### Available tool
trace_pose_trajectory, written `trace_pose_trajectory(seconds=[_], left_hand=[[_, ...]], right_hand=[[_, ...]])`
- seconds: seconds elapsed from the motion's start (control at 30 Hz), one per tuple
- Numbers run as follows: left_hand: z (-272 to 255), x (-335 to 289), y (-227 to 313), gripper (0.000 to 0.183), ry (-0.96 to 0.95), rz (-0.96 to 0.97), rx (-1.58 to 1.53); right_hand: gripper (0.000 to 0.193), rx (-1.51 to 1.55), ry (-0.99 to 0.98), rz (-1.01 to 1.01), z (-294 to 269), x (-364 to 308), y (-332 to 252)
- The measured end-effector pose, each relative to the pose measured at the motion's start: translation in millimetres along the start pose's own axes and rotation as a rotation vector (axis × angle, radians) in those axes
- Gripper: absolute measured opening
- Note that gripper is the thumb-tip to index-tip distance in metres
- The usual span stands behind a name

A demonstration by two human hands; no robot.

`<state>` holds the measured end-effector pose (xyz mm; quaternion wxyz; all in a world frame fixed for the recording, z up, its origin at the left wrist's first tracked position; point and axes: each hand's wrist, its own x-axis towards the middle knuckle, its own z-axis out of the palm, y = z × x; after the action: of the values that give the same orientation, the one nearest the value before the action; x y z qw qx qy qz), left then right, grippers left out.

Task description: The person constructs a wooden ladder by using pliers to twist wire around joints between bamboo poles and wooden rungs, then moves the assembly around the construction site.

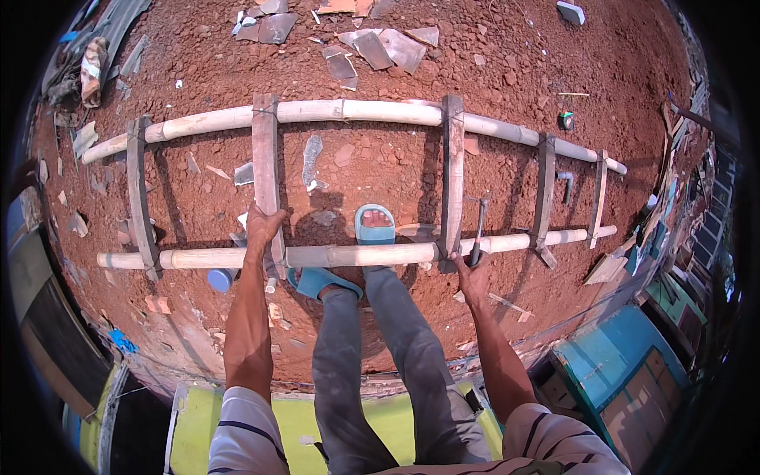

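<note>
A ladder-like frame lies across my feet, with a near bamboo pole (356,254), a far bamboo pole (360,112) and several wooden crosspieces. My left hand (264,229) is closed around the near end of one wooden crosspiece (265,150), just above the near pole. At the near end of another crosspiece (452,174), my right hand (473,277) grips the dark handle of a hammer (480,226), its thin head pointing away from me. The hand is beside the near pole; whether it also touches the pole I cannot tell.
Reddish, stony soil surrounds the frame. Broken tile pieces (374,49) lie at the far side. A small green-and-black round object (566,120) and a grey L-shaped piece (565,184) lie at right. Near my left forearm is a blue round lid (221,279). Roofs (625,356) lie below the near edge.
</note>
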<state>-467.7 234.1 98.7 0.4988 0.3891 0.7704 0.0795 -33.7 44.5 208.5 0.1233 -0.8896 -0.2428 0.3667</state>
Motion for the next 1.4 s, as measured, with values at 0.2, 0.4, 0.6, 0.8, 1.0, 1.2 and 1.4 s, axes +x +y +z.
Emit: trace_pose_trajectory(seconds=[0.2, 0.4, 0.6, 0.8, 1.0, 1.2, 1.4], left_hand=[[1.7, -42.5, -6.4, 0.053, 0.013, 0.005, -0.002], [-5.7, -60.5, -14.6, 0.045, 0.095, -0.020, 0.005], [-28.0, -55.8, -25.1, 0.053, 0.039, -0.088, 0.097], [-23.1, -73.7, -13.7, 0.048, 0.099, -0.025, 0.107], [-46.8, -90.7, -15.8, 0.042, 0.153, -0.003, -0.055], [-72.7, -120.0, -9.1, 0.045, 0.232, 0.022, -0.108], [-63.5, -131.3, 17.7, 0.042, 0.209, -0.015, -0.185]], right_hand=[[0.085, -0.050, -0.011, -0.191, 7.5, 89.3, -28.6], [0.081, -0.060, -0.066, -0.024, 19.6, 99.0, -12.3], [0.080, -0.131, -0.080, -0.061, 18.7, 87.7, -41.9], [0.078, -0.140, -0.079, -0.008, 1.3, 79.3, -41.6], [0.074, -0.067, -0.047, -0.039, 5.2, 66.4, -54.6], [0.078, -0.032, -0.022, -0.068, -11.9, 24.3, -94.3], [0.082, -0.055, -0.031, -0.098, -29.8, 42.9, -106.6]])
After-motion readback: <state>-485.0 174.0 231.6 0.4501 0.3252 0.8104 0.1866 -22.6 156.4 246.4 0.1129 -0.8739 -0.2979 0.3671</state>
